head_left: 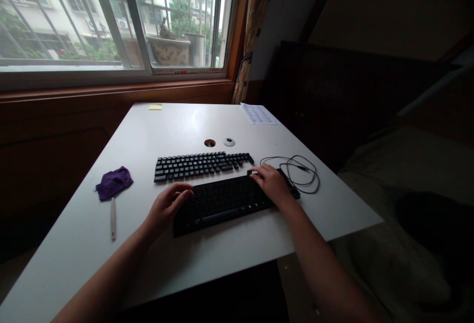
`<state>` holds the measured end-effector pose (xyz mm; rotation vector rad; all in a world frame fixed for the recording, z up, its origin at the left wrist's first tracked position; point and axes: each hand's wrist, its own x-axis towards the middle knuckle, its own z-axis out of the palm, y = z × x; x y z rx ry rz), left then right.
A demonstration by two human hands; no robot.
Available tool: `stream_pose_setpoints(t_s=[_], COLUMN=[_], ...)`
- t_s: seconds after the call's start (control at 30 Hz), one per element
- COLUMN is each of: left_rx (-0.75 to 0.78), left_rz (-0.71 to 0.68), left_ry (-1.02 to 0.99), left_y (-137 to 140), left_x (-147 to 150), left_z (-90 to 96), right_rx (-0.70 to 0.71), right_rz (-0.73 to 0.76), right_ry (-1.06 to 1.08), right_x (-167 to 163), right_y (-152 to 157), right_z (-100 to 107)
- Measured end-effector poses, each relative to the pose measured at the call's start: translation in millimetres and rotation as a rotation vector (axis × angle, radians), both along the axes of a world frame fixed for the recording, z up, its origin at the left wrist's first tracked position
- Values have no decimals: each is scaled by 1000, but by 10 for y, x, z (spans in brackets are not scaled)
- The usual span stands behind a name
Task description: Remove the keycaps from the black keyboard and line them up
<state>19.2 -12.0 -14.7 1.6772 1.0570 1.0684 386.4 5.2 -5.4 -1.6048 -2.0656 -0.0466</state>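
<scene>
White desk (74,268) by a barred window (111,21), purple cloth (114,183) and pale stick (113,222) at left, looped black cable (313,184) at right. Black keyboard base (222,198) lies slightly slanted near the front edge, just below rows of dark keycaps (196,165); left hand (166,207) grips its left end, fingers curled at the corner. Right hand (270,182), over the base's upper right part, has fingertips drawn narrow on a small black piece (250,172), probably a keycap, too small to confirm.
</scene>
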Motion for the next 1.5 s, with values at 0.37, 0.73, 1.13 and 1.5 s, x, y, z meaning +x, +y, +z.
stream_pose_setpoints(t_s=[0.37,0.73,1.13,1.5], left_rx=[64,125,191,211], left_rz=[-63,-71,-102,-102], left_ry=[87,130,192,239], left_y=[54,51,59,50], left_x=[-36,-23,-10,-3], left_z=[-61,-37,-13,-18], right_rx=[-210,-247,-78,-72], right_rz=[2,-29,48,82], right_ry=[-124,-203,-115,-182], right_x=[42,54,69,-12], right_y=[413,507,262,263], right_z=[12,-56,-59,-201])
